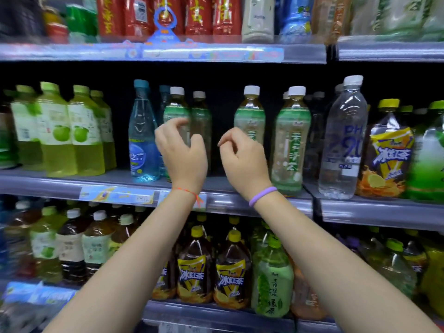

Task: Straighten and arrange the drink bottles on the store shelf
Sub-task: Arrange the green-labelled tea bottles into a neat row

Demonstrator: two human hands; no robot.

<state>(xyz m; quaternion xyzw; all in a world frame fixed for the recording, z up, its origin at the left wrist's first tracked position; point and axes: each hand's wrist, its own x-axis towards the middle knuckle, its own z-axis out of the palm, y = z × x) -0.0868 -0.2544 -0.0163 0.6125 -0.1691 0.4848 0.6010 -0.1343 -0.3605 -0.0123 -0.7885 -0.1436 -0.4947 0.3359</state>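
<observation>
Green-labelled tea bottles (289,140) stand on the middle shelf (240,200), white caps up, long axes vertical, pale amber liquid inside. Four show in the front area: two close together behind the left hand (182,155), one behind the right hand (242,159), one just right of that hand with its label facing out. A dark gap lies between the left pair and the next bottle.

Both hands raised in front of this row, backs toward the camera. Left hand's grip: fingers curled and apart from the thumb, nothing held; whether the fingertips touch the bottle behind cannot be told. Right hand's grip: fingers loosely curled, holding nothing. Orange string bracelet (192,192) on the left wrist, purple band (262,195) on the right.

Left of the teas, a blue bottle (143,138) upright with a teal cap. Further left, apple-green juice bottles (60,133). Right of the teas, a clear water bottle (343,140) at the shelf edge, then a yellow-labelled iced tea bottle (386,155).

Upper shelf: red-labelled bottles (199,15). Lower shelf: yellow-capped iced teas (231,270) and a green tea bottle (272,280), all upright. Edges of the view are blurred.
</observation>
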